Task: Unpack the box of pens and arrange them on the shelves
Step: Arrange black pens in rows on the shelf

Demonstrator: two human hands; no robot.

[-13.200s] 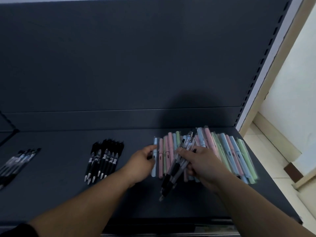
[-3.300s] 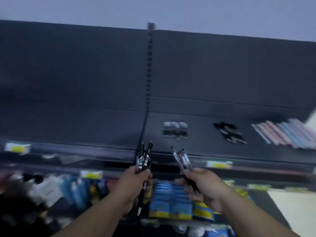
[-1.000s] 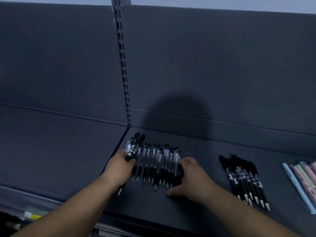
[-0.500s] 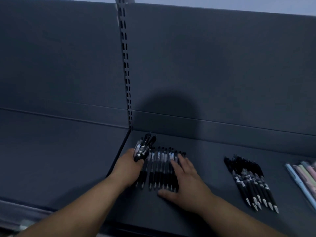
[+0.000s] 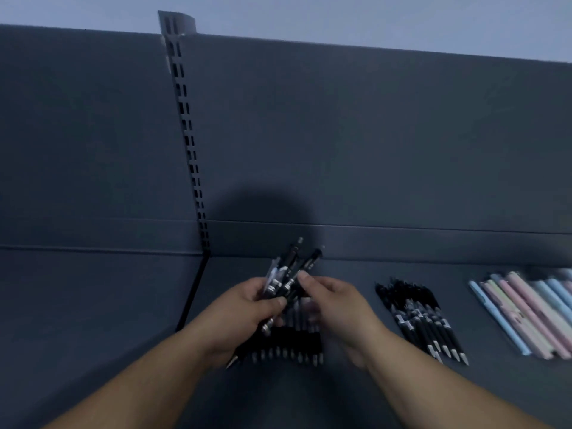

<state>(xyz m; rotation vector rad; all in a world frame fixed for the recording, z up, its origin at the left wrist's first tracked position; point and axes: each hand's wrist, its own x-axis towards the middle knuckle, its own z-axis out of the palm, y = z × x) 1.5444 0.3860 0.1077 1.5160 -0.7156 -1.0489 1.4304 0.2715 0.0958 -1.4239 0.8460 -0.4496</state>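
Pen bundle [image 5: 291, 267] in left hand [image 5: 244, 305] and right hand [image 5: 337, 305] is hovering over the pen row [image 5: 288, 345] on the shelf [image 5: 309, 404], second cluster [image 5: 421, 320] lying rightward, third batch [image 5: 526, 314] farthest right.

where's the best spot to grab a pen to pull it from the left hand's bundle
Pinch the rightmost pen by its upper barrel, just above the left hand, coming from the right. The bundle fans up out of the fist, so that pen's top stands free on the side of the right hand; the lower ends are wrapped by fingers.
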